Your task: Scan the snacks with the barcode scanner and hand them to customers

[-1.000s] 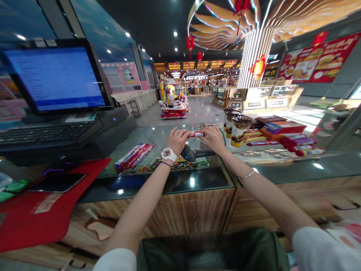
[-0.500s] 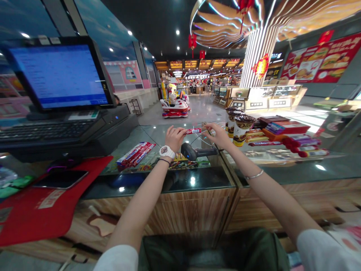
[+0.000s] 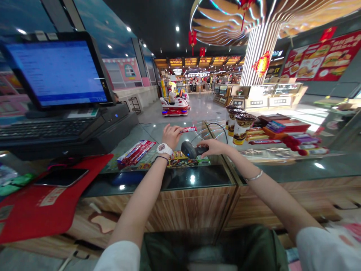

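At the counter (image 3: 197, 180), right hand (image 3: 213, 147) holds scanner (image 3: 191, 149) (left hand (image 3: 171, 136): candy (image 3: 188, 129)).

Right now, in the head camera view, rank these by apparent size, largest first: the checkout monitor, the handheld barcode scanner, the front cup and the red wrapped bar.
1. Checkout monitor, clearly largest.
2. Handheld barcode scanner and front cup look about alike, so I won't rank them.
3. Red wrapped bar, smallest.

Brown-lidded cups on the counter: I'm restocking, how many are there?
3, in a line on the glass counter: the nearest cup, a middle cup, and the farthest cup. More could be hidden behind.
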